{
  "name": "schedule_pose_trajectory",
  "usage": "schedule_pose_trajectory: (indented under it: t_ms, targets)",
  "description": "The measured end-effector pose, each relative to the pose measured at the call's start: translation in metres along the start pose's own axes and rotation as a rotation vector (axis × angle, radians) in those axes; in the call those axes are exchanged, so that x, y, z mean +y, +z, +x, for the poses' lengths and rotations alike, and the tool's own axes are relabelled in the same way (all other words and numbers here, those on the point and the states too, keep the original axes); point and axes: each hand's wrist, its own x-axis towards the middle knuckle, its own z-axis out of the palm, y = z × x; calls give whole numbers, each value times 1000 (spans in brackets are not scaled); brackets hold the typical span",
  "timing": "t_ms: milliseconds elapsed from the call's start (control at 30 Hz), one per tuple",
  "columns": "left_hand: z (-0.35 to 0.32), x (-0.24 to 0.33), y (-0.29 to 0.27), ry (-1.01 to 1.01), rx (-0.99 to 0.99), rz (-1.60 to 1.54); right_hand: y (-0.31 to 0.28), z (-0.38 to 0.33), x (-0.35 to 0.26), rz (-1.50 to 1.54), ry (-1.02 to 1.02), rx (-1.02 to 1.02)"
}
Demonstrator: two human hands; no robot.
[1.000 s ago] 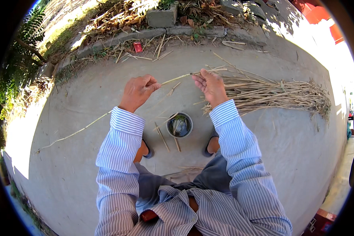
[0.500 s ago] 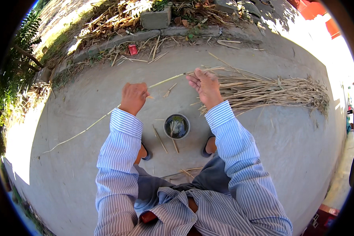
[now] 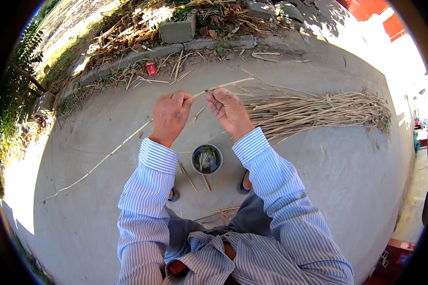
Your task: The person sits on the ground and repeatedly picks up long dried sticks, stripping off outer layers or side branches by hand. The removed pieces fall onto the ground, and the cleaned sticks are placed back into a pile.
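As the stalk [image 3: 128, 139] curves, long, pale, slender

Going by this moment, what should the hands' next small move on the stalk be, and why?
Probably a firm pinch and gentle tug by the right hand at the dark joint, with the left hand as anchor. The left hand grips the stalk close by, the right hand is at the joint, and the tan end beyond it looks browner than the pale length trailing leftward.

No lettering is legible, though the red box [image 3: 393, 252] bears pale, unreadable marks [image 3: 384, 258].
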Motion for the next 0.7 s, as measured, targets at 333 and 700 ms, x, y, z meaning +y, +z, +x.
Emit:
schedule_pose_trajectory:
  t_ms: [333,700]
  targets:
    - [-3,5,-5,-149,-39,-160,12,1,7,97,151,-46]
    - [-11,8,-17,-4,-1,60,24,-16,-2,-308,60,-87]
